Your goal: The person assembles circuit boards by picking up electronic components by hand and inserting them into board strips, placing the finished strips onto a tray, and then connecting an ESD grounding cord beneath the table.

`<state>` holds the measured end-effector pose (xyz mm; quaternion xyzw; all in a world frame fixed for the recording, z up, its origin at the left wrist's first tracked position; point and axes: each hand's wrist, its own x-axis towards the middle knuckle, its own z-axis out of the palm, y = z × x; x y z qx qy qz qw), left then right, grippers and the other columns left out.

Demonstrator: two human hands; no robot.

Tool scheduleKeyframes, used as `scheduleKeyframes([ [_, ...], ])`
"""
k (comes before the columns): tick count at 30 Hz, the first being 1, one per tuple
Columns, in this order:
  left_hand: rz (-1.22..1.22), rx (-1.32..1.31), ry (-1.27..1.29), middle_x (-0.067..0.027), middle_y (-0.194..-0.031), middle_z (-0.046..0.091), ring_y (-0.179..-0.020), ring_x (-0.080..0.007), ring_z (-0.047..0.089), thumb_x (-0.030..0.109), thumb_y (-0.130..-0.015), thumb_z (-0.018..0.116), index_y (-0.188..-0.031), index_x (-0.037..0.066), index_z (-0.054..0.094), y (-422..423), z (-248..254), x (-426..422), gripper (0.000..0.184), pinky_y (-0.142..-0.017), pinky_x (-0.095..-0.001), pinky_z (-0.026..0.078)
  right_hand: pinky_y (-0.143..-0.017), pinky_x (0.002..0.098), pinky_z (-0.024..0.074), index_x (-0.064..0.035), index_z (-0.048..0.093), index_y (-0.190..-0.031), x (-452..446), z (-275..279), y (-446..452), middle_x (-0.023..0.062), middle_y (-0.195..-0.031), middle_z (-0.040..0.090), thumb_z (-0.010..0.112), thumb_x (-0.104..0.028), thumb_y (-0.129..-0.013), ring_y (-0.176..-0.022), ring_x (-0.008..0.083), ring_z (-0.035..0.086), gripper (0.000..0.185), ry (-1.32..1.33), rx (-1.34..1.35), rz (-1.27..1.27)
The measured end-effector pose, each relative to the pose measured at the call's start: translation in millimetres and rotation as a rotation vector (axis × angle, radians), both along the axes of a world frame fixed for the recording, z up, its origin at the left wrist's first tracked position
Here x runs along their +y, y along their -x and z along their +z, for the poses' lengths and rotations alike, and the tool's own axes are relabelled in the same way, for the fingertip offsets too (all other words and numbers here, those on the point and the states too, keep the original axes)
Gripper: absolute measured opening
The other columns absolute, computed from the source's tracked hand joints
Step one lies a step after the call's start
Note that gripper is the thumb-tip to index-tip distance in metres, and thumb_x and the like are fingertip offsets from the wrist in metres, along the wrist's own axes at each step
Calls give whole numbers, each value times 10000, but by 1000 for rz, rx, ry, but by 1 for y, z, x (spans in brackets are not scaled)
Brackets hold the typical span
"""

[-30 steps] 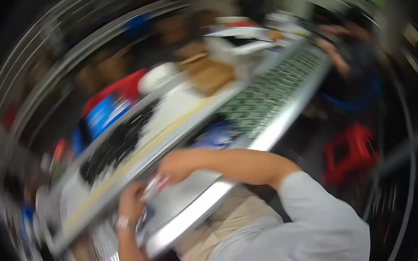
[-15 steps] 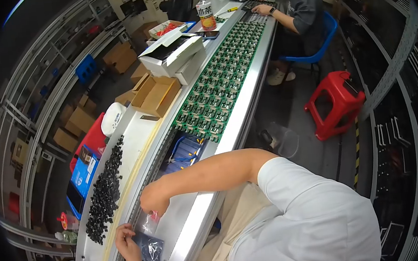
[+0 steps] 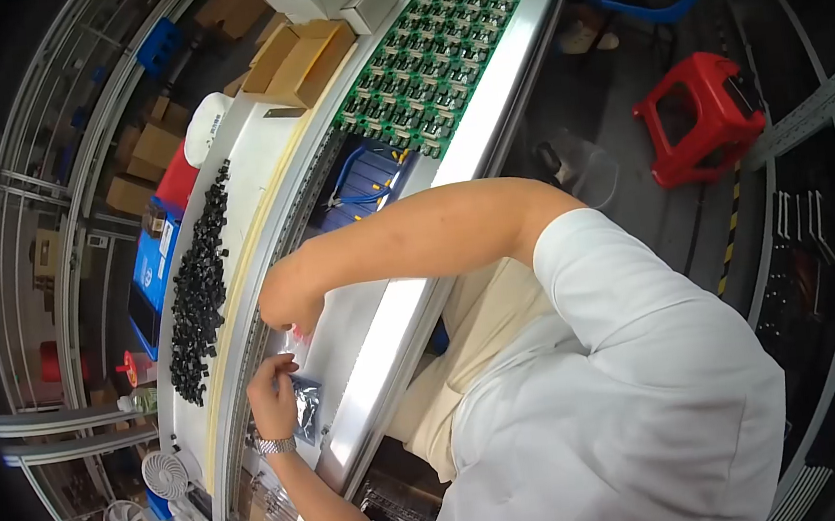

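Observation:
At the near part of the bench, my right hand (image 3: 290, 295) is closed, fingers pointing down, at a small clear plastic bag with red marks (image 3: 293, 337). Just below it, my left hand (image 3: 272, 397) has its fingers curled together, and a metal-band watch (image 3: 276, 445) is on the wrist. A shiny dark silver bag (image 3: 307, 408) lies against the left hand's side. What the left fingertips pinch is hidden. Beyond the right forearm are a blue tray with blue cables (image 3: 360, 188) and rows of green circuit boards (image 3: 429, 63).
Small black parts (image 3: 199, 307) lie heaped along the far side of the bench. An open cardboard box (image 3: 303, 65) stands near the boards. Small fans (image 3: 165, 475) are at the lower left. A red stool (image 3: 701, 123) stands on the floor at right.
The view has tilted, so the bench and both hands appear higher. My left fingers have curled in more and come closer to the right hand. The co-worker is now mostly out of view.

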<state>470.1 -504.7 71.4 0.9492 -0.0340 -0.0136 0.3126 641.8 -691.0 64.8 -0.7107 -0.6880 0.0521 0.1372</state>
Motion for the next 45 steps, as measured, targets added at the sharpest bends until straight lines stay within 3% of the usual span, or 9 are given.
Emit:
scheduleKeyframes([
  [6,60,53,81,-123,-922,740,-834,-216,694,-97,-860,494,-1059,-38,702,-2,-9,14,294,-773,-320,543,-639,416,545,-63,751,-797,-4,21,29,92,-739,724,702,-217,-762,-667,310,638,165,-154,-195,-78],
  [11,36,-105,-19,-126,-968,733,-866,-223,687,-90,-867,499,-1083,-27,706,1,-13,24,305,-801,-331,546,-627,393,527,-60,718,-807,-194,122,102,72,-734,699,664,-174,-851,-633,272,594,134,-226,347,104],
  [13,-22,-118,-72,-122,-982,731,-878,-222,682,-87,-877,515,-1085,-27,702,8,6,1,287,-817,-330,547,-660,369,543,-50,737,-853,-258,68,98,73,-785,724,660,-172,-900,-668,259,629,152,-149,570,236],
  [16,-135,-242,-171,-110,-1024,724,-915,-217,667,-77,-906,561,-1093,-25,693,26,43,-69,234,-865,-328,551,-710,322,563,-12,753,-943,-326,-37,99,59,-864,763,755,-194,-877,-753,228,699,194,-64,994,-250],
  [22,-418,7,-69,-123,-1063,738,-906,-268,680,-98,-784,587,-1049,-5,715,83,15,-213,309,-834,-344,541,-803,427,571,6,720,-1088,-280,-253,102,143,-1002,752,804,-417,-811,-864,358,701,512,-573,657,-923],
  [24,-478,217,-39,-117,-1041,743,-899,-251,686,-82,-821,628,-1046,-9,721,86,-20,-246,254,-825,-329,539,-821,428,570,20,709,-1096,-242,-239,92,187,-1051,745,784,-519,-797,-892,386,693,621,-307,872,-765],
  [32,-313,544,-143,-123,-1007,737,-875,-216,676,-29,-919,625,-1053,-26,723,64,-49,-285,166,-815,-297,535,-722,422,525,-6,744,-1019,-194,-280,91,144,-961,764,736,-503,-874,-771,337,660,518,-501,1180,-837],
  [36,-180,656,-93,-110,-1036,746,-889,-217,681,-20,-938,624,-1081,-29,724,55,-66,-288,176,-817,-295,542,-685,390,517,-24,758,-1013,-232,-292,97,126,-923,771,667,-409,-958,-735,326,665,399,-841,1158,-542],
  [45,-80,495,-65,-115,-1079,712,-846,-175,655,23,-958,634,-1300,-34,619,38,-105,-287,348,-771,-267,531,-664,337,495,-35,771,-1008,-257,-282,101,93,-925,774,664,-349,-986,-735,260,653,332,-816,1244,-562],
])
